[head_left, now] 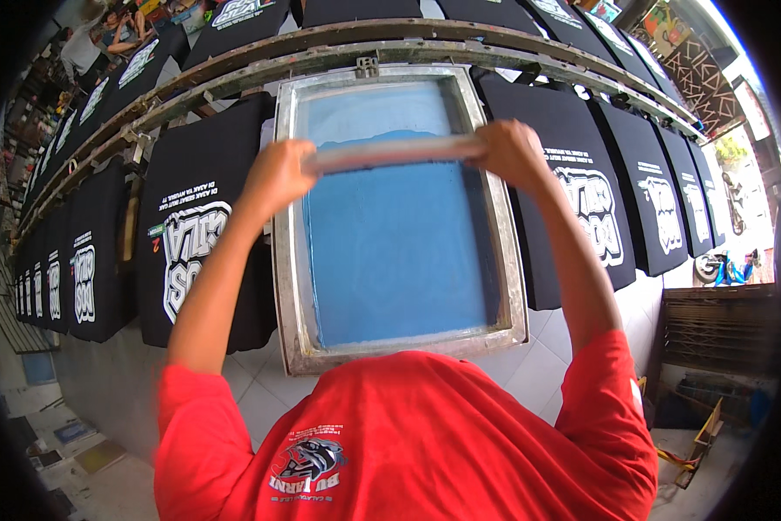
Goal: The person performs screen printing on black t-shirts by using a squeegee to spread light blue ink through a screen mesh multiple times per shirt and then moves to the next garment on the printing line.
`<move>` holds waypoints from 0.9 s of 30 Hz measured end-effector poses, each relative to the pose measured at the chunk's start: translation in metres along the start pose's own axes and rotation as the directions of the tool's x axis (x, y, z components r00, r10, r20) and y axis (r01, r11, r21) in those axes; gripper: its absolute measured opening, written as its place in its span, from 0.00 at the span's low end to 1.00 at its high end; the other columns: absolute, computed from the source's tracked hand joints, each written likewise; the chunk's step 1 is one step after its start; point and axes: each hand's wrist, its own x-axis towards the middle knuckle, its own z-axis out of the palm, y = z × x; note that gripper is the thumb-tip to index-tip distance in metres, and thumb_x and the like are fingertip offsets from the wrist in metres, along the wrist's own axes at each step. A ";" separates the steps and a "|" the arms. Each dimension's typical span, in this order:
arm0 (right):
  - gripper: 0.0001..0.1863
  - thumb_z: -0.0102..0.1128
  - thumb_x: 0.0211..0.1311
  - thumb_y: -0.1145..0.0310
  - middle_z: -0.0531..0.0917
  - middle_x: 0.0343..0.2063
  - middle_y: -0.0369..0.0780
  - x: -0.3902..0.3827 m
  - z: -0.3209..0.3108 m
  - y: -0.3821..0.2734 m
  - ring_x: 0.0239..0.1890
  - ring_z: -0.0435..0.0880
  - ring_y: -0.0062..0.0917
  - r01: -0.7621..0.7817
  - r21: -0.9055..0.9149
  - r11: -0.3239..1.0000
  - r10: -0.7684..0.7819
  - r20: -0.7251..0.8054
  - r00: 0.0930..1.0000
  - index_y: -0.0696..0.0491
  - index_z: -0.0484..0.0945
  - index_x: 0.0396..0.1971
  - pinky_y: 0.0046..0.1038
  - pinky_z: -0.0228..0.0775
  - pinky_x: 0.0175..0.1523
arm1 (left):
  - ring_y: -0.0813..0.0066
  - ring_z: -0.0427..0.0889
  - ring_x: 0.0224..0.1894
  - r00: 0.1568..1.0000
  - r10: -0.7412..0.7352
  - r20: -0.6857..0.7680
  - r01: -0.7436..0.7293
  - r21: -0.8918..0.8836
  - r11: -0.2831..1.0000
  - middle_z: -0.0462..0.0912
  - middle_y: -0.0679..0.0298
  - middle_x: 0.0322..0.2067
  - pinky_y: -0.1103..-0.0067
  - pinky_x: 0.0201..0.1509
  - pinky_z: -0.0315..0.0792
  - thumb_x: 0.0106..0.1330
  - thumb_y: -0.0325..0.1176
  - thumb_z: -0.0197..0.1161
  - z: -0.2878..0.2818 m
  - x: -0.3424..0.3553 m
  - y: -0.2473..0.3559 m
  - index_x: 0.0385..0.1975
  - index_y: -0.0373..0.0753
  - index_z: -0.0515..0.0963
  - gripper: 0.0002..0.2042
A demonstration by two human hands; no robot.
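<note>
"Grey squeegee bar [395,154]: state the grip."

"Both hands are closed on it. The left hand [286,169] has its fingers wrapped about the left end; the right hand [514,152] has its fingers about the right end. The bar is motion-blurred, so contact along its lower edge cannot be confirmed."

"Location of the bar?"

"Crosswise over the far part of the blue mesh [399,252], inside the metal-coloured frame [287,286]. A clamp [368,67] sits at the frame's far edge, beside the long rail [442,54]."

"Surroundings?"

"A black shirt [217,130] lies on the left of the frame, another black shirt [538,113] on the right. Further shirts line both sides and the row beyond the rails."

"Progress?"

"Done: the shirts on either side carry white lettering. In hand: judged by the bar's position, a stroke across the mesh is incomplete. Left: the frame is still down, so lifting it remains. Whatever lies beneath is hidden; its print state cannot be told."
</note>
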 end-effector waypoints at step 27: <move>0.29 0.76 0.45 0.60 0.78 0.53 0.44 -0.339 0.102 -0.067 0.57 0.74 0.40 -0.063 0.412 0.909 0.190 -0.275 0.943 0.54 0.78 0.49 0.39 0.67 0.62 | 0.52 0.74 0.53 0.986 0.059 -0.153 -0.071 -0.073 0.995 0.75 0.52 0.49 0.62 0.57 0.70 0.51 0.47 0.74 0.089 -0.318 0.111 0.48 0.32 0.74 0.30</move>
